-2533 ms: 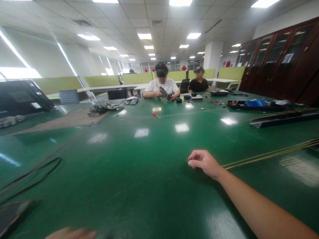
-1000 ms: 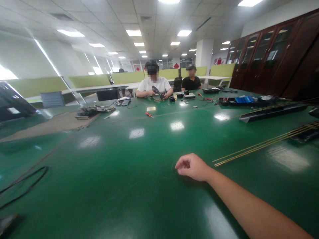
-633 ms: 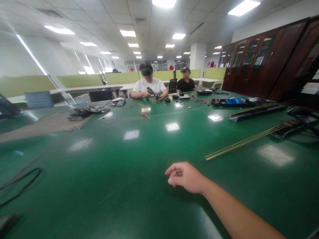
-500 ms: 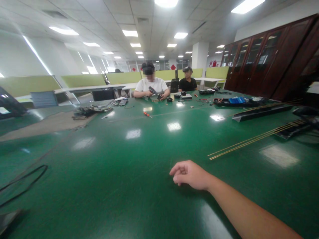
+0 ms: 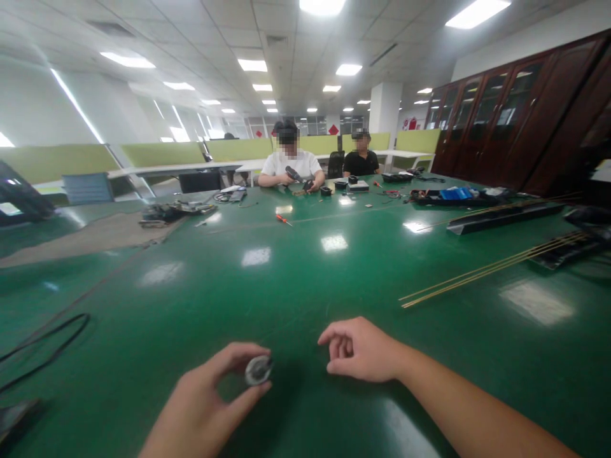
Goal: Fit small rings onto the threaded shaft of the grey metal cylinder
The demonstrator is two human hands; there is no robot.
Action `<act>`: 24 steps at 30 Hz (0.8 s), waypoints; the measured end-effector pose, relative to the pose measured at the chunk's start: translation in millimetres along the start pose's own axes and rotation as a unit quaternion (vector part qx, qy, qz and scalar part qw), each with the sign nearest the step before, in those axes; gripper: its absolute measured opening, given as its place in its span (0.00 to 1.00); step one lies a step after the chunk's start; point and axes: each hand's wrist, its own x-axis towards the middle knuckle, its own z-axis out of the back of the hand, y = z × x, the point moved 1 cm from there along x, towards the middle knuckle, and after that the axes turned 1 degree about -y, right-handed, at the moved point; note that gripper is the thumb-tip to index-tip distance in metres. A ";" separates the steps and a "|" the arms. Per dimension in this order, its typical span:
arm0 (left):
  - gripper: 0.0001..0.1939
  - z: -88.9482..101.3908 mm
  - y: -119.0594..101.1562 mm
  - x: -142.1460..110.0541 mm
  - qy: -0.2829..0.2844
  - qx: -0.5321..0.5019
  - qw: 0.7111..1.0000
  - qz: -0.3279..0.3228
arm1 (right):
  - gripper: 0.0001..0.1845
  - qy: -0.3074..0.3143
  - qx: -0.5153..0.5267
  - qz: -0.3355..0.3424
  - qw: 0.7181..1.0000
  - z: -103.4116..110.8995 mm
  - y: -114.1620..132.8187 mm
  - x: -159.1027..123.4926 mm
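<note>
Between the thumb and fingers of my left hand (image 5: pixel 210 394) is a small round grey part (image 5: pixel 258 370) with a darker centre; its exact kind does not show. I hold it just above the green tabletop (image 5: pixel 305 286), at the lower middle of the view. To its right, my right hand (image 5: pixel 360 350) hovers over the table with nothing in it. The fingers there are curled, and a gap shows between forefinger and thumb. The two hands are apart.
Thin brass-coloured rods (image 5: pixel 487 270) and a black metal channel (image 5: pixel 506 216) lie on the right. A red screwdriver (image 5: pixel 283 219) rests mid-table. A black cable loop (image 5: pixel 52 350) lies at left. Across the table, a person in white (image 5: pixel 291 166) holds a power drill (image 5: pixel 293 173); another person (image 5: pixel 361 162) sits beside.
My left hand has come into view from below, holding the round grey part. My right hand has dropped slightly, and its thumb and forefinger are farther apart.
</note>
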 end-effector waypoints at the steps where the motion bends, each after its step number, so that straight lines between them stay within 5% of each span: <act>1: 0.14 -13.6 -8.8 13.5 0.040 -0.011 0.999 -0.012 | 0.22 -0.002 -0.002 0.002 1.000 0.7 0.8 0.1; 5: 0.12 -58.0 -26.9 47.6 0.051 -0.066 0.992 -0.098 | 0.23 -0.036 -0.035 0.023 0.998 3.6 3.1 1.7; 10: 0.15 -73.8 -7.1 42.8 0.075 -0.088 0.978 -0.175 | 0.16 -0.067 -0.079 0.023 0.994 4.2 -2.1 4.8; 24: 0.11 -76.7 -14.1 40.6 0.071 -0.129 0.987 -0.064 | 0.17 -0.080 -0.090 0.037 0.992 -2.7 1.6 3.0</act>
